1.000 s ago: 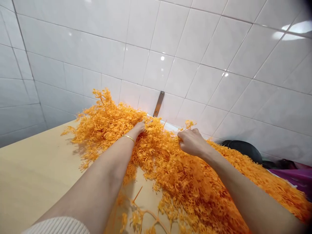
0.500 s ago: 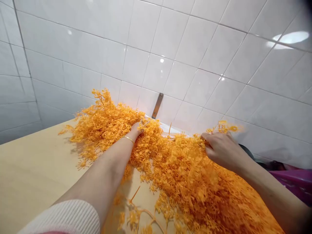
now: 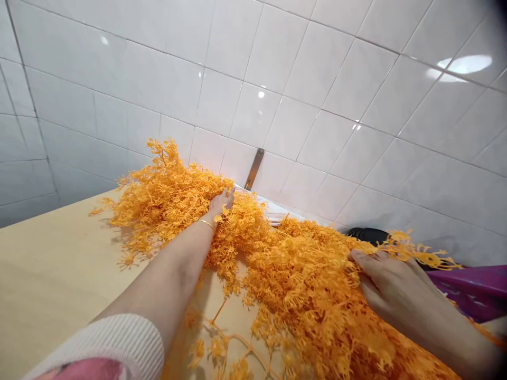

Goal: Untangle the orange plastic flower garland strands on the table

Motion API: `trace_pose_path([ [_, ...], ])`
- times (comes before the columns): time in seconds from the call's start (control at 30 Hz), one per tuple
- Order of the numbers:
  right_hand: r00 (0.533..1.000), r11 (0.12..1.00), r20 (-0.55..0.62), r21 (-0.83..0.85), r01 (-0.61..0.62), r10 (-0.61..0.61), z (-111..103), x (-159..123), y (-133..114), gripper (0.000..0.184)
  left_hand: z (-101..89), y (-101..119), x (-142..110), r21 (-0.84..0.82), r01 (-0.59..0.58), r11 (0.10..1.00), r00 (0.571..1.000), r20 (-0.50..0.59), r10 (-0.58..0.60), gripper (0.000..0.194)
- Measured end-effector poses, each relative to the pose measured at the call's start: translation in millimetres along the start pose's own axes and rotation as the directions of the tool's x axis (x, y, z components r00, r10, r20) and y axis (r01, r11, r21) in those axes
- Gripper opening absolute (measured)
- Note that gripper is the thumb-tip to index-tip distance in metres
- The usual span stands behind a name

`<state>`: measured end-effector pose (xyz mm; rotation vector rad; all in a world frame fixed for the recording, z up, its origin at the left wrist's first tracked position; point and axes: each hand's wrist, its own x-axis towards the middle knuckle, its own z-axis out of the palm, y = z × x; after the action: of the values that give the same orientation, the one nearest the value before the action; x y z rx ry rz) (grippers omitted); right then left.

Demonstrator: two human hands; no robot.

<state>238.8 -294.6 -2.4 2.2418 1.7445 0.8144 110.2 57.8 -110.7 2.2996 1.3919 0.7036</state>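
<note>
A large heap of orange artificial flower sprigs, with fine branching stems, spreads over a pale wooden table. My left hand, below a thin gold bracelet, presses into the far left part of the heap with its fingers stretched out; sprigs hide some of them. At the right side, my right hand has its fingers closed around an orange sprig, whose branches stick out over the knuckles to the right. One loose sprig lies near the front of the table.
White tiled wall rises directly behind the table. A metal bracket is fixed low on it. White sheet-like material shows behind the heap. A black object and purple plastic sit beyond the right edge.
My right hand has moved right and toward me with the sprig. My left hand stays in nearly the same spot, its fingers now showing more. The view has shifted slightly.
</note>
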Motion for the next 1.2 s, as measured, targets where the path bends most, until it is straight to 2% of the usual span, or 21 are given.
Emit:
trace_pose_path([
  [0.13, 0.992, 0.992, 0.020, 0.009, -0.128, 0.128, 2.5, 15.2, 3.3, 0.012, -4.8, 2.4, -5.7, -0.018, -0.054, 0.998, 0.998, -0.043, 0.053, 0.054],
  [0.27, 0.977, 0.977, -0.033, -0.022, -0.213, 0.212, 1.1, 37.1, 1.2, 0.012, -25.6, 8.8, -42.8, -0.018, -0.214, 0.977, 0.971, -0.114, 0.211, 0.050],
  [0.3, 0.975, 0.976, -0.052, -0.027, -0.216, 0.214, -0.6, 41.5, 0.3, 0.013, -30.8, 10.8, -57.0, -0.013, -0.276, 0.961, 0.952, -0.143, 0.271, 0.050],
  [0.37, 0.974, 0.976, -0.088, -0.041, -0.213, 0.209, -5.9, 48.5, -1.9, 0.014, -36.4, 14.6, -85.5, 0.020, -0.447, 0.894, 0.874, -0.203, 0.441, 0.054],
  [0.43, 0.975, 0.980, -0.127, -0.061, -0.190, 0.181, -13.5, 52.2, -4.4, 0.015, -32.8, 17.2, -106.2, 0.109, -0.543, 0.833, 0.824, -0.126, 0.553, 0.066],
  [0.47, 0.977, 0.982, -0.143, -0.074, -0.173, 0.161, -17.6, 52.5, -5.5, 0.015, -27.6, 17.8, -111.4, 0.166, -0.542, 0.824, 0.829, -0.057, 0.557, 0.076],
  [0.53, 0.985, 0.988, -0.138, -0.099, -0.122, 0.107, -24.8, 49.6, -6.7, 0.015, -13.8, 17.6, -111.4, 0.273, -0.461, 0.844, 0.882, 0.040, 0.469, 0.090],
  [0.6, 0.995, 0.990, -0.084, -0.125, -0.065, 0.055, -28.7, 42.0, -5.5, 0.014, 0.0, 16.7, -102.0, 0.342, -0.343, 0.875, 0.936, 0.046, 0.349, 0.092],
  [0.67, 1.000, 0.989, -0.022, -0.145, -0.024, 0.021, -29.1, 31.3, -2.3, 0.014, 9.8, 16.2, -90.5, 0.369, -0.270, 0.890, 0.959, 0.022, 0.281, 0.092],
  [0.8, 0.999, 0.985, 0.043, -0.170, -0.010, 0.018, -28.2, 10.8, 2.4, 0.015, 15.5, 16.7, -76.8, 0.364, -0.231, 0.902, 0.969, 0.003, 0.247, 0.101],
  [0.97, 0.992, 0.984, 0.124, -0.176, -0.005, 0.028, -36.7, -3.6, -3.7, 0.017, 10.1, 15.3, -67.9, 0.339, -0.180, 0.923, 0.983, 0.021, 0.184, 0.109],
  [1.1, 0.984, 0.979, 0.163, -0.200, -0.032, 0.066, -37.8, -9.7, -2.5, 0.023, 4.7, 11.6, -60.8, 0.329, -0.160, 0.931, 0.985, -0.009, 0.173, 0.093],
  [1.2, 0.982, 0.980, 0.133, -0.167, -0.108, 0.131, -36.4, -8.7, 4.3, 0.021, 2.6, 11.5, -57.6, 0.317, -0.160, 0.935, 0.984, -0.019, 0.175, 0.077],
])
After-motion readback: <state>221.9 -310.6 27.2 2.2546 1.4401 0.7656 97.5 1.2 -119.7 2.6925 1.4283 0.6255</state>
